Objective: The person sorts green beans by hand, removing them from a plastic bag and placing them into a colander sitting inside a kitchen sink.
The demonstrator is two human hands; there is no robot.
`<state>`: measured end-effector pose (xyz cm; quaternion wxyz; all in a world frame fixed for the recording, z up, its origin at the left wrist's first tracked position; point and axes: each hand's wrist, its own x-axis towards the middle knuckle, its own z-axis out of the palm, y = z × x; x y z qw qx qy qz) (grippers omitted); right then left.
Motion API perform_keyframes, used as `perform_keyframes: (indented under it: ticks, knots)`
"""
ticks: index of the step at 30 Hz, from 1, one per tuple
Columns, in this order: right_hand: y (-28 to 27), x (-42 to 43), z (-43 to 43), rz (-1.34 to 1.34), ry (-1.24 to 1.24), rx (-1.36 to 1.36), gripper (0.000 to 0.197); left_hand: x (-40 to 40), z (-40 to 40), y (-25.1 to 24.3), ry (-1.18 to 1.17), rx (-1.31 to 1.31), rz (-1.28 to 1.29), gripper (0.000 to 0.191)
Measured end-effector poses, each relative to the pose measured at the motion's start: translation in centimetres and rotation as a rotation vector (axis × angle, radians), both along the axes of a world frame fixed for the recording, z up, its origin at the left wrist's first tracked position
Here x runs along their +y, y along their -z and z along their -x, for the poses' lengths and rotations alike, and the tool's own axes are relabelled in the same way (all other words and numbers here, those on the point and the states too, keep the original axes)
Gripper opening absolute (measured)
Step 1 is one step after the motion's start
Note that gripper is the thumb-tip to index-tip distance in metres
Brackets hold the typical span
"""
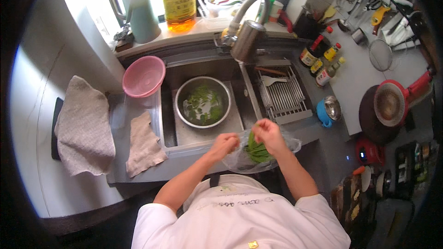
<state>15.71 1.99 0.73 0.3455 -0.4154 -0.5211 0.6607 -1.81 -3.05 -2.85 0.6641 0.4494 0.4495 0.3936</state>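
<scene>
My right hand [270,136] pinches a green leafy stem [252,139] above a clear plastic bag [238,162]. More long green leaves [259,155] lie in the bag's mouth, at the counter's front edge. To the left of the bag is my left hand [225,145], its fingers curled together; whether something small is between them cannot be made out. A round steel basin [178,113] stands in the left sink bowl [180,135], with loose green leaves [204,102] in it.
A steel faucet [248,39] rises behind the sink divider. The right bowl carries a wire drying rack [282,95]. On the left are a pink plastic basin [143,76] and a cloth [143,148]. Sauce bottles [323,76], a blue-handled cup [325,112] and a red-handled pan [389,105] stand rightward.
</scene>
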Motion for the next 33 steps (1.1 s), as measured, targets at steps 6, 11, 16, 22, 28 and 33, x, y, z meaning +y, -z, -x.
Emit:
perform_keyframes:
  ticks: [6,11,16,22,28,33]
  knots:
    - [-1.5,1.3,2.0,0.237,0.156,0.336,0.015,0.1,1.3,-2.7,-0.126,-0.110,0.025,0.022]
    - [-1.5,0.8,1.8,0.096,0.090,0.111,0.019,0.8,1.7,-3.2,0.031,0.227,-0.159,0.026]
    - [-2.3,-0.9,2.5,-0.872,-0.208,-0.739,0.018,0.2,1.1,-3.7,0.013,0.762,-0.704,0.018]
    - [-0.5,-0.6,3.1,-0.721,0.082,-0.537,0.010,-0.2,-0.8,-2.6,-0.144,0.731,-0.675,0.016]
    - [0.4,2.7,1.8,0.275,0.359,0.523,0.016,-1.4,1.1,0.7,-0.184,0.498,-0.317,0.019]
    - [-1.2,2.0,1.7,0.154,0.062,0.188,0.020,0.2,3.4,0.6,-0.218,0.223,-0.008,0.023]
